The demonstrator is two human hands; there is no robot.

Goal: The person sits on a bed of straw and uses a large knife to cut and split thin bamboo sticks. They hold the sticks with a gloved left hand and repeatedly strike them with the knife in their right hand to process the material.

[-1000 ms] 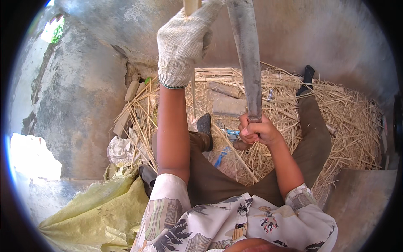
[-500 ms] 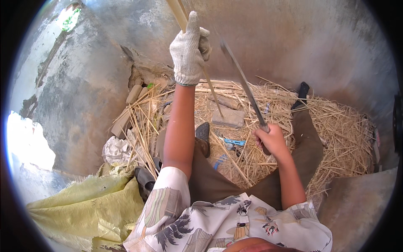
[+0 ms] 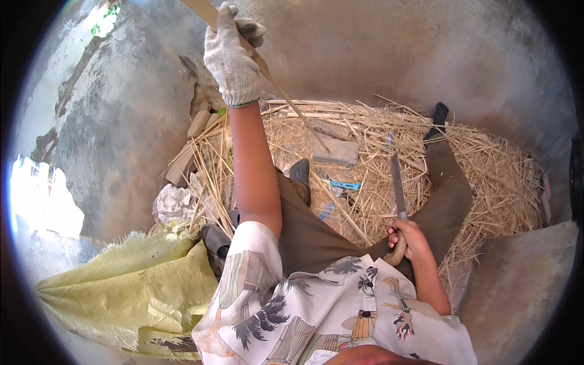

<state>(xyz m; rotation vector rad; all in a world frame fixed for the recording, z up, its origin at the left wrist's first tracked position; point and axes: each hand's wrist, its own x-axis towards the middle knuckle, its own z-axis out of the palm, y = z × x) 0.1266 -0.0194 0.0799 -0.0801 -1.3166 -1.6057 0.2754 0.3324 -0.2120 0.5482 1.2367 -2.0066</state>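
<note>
My left hand (image 3: 232,61), in a whitish knitted glove, is raised at the far end of my outstretched arm. Its fingers close round a long split bamboo strip (image 3: 285,96), which slants down with its lower tip by a grey block (image 3: 336,152). Bare and lower, my right hand (image 3: 411,238) grips the curved wooden handle of a long-bladed knife (image 3: 398,185). The blade points away from me over the shavings, apart from the strip. The top of the strip runs out of view.
Bamboo shavings (image 3: 499,182) cover the floor around my spread legs. Light-blue handled tools (image 3: 345,185) lie between them. Crumpled whitish paper (image 3: 173,202) and a yellow woven sack (image 3: 128,286) are at left. Concrete walls (image 3: 389,55) enclose the space; a slab (image 3: 517,274) stands at right.
My left hand has moved left and up, tilting the strip further. My right hand has come down toward my lap, drawing the knife down and away from the strip.
</note>
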